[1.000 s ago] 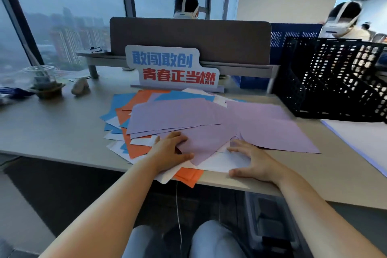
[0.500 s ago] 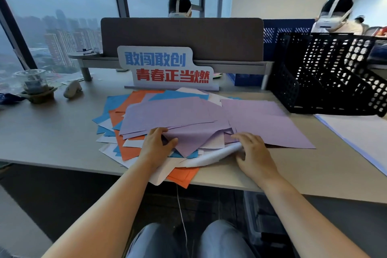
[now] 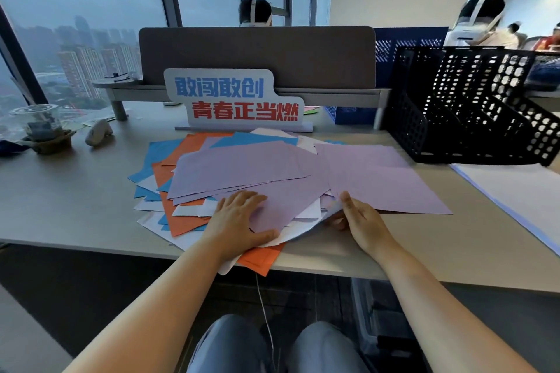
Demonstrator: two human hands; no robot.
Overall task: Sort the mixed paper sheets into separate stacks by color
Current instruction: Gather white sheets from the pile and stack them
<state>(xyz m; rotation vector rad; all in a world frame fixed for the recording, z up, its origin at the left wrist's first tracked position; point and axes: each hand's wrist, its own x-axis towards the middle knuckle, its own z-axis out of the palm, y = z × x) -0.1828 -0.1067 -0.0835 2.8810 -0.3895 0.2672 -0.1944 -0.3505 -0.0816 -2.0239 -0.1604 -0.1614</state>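
My left hand point(image 3: 239, 222) is lying flat with fingers spread on the mixed paper pile point(image 3: 257, 172) at the centre of the frame, pressing purple sheets point(image 3: 378, 179) down on the desk point(image 3: 60, 191). My right hand point(image 3: 360, 221), just right of it, is pinching the curled edge of a white sheet point(image 3: 306, 228).

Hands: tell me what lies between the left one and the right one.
In the head view, a purple sheet and the curled white sheet under it span the gap between the left hand and the right hand.
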